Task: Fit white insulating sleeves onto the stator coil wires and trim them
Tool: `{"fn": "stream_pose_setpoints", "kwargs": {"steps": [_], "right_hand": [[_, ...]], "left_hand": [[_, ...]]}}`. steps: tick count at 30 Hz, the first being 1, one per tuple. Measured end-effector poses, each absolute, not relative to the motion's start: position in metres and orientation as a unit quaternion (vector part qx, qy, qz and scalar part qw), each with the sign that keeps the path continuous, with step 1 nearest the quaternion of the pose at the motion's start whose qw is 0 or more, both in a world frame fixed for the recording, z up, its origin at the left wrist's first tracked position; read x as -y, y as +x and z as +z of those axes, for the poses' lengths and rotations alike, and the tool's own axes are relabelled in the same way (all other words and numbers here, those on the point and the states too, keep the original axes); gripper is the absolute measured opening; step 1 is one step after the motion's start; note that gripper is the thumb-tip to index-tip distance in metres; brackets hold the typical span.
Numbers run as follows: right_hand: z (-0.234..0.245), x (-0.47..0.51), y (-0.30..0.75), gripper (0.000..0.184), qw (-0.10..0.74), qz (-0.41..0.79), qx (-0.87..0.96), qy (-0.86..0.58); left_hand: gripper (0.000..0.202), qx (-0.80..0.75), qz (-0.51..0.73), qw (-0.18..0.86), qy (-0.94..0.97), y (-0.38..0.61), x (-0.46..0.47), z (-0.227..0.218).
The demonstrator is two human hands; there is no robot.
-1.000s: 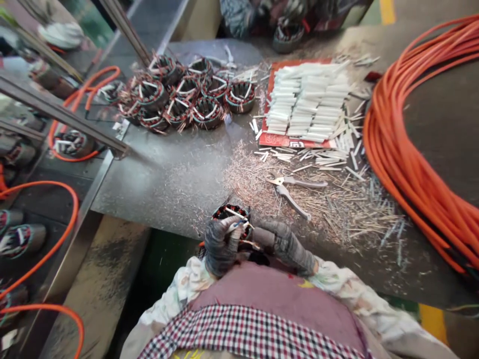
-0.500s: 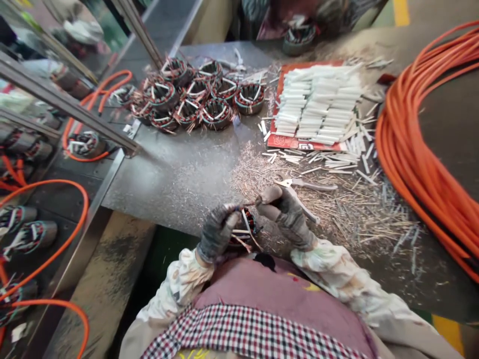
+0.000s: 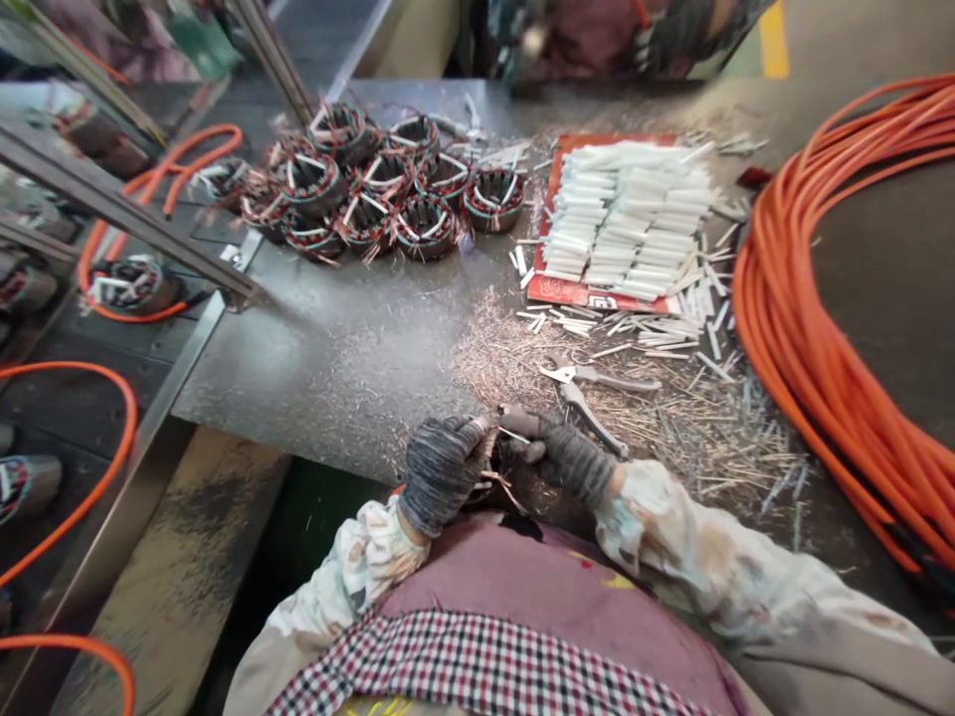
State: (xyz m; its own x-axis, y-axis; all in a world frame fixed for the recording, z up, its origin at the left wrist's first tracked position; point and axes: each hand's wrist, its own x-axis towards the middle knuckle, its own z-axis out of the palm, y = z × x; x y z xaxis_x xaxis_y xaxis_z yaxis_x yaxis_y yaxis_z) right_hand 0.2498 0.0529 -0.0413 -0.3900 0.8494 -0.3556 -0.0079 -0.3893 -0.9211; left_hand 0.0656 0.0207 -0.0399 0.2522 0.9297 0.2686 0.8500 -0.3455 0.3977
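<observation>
Gloved left hand point(image 3: 444, 475) curled around a wound motor stator point(image 3: 501, 465), held at the edge of the metal tabletop point(image 3: 335, 388); gloved right hand point(image 3: 556, 457) pinching a thin white insulating strip point(image 3: 514, 436) at the stator's rim. Steel pliers point(image 3: 589, 393) lie just beyond, among scattered strip offcuts point(image 3: 693, 438).

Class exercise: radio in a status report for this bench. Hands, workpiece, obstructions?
Gloved left hand, right hand at wound motor stator, bench edge. Pliers beyond right hand, not touching.
</observation>
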Motion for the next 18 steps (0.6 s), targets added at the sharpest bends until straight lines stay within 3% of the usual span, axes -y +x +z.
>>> {"fn": "stream_pose_setpoints", "kwargs": {"steps": [2,5,8,11,14,18], "right_hand": [[-0.04,-0.049,0.261,0.034,0.334,0.657,0.485,-0.47],[-0.041,-0.063,0.281,0.056,0.327,0.463,0.71,-0.418],[-0.042,-0.086,0.284,0.036,0.227,0.291,0.871,-0.326],[-0.039,-0.087,0.271,0.031,0.209,0.438,0.794,-0.366],[-0.036,-0.06,0.263,0.042,0.236,0.589,0.65,-0.418],[-0.04,-0.031,0.284,0.048,0.303,0.591,0.561,-0.494]], "left_hand": [[0.016,-0.563,0.233,0.11,0.785,0.064,-0.021,-0.04],[0.017,-0.558,0.222,0.169,0.781,0.06,-0.025,-0.037],[0.02,-0.545,0.204,0.155,0.798,0.058,-0.027,-0.036],[0.021,-0.524,0.234,0.075,0.815,0.059,-0.025,-0.036],[0.02,-0.512,0.28,0.012,0.812,0.062,-0.019,-0.038],[0.017,-0.511,0.294,-0.009,0.808,0.066,-0.015,-0.04]]}}
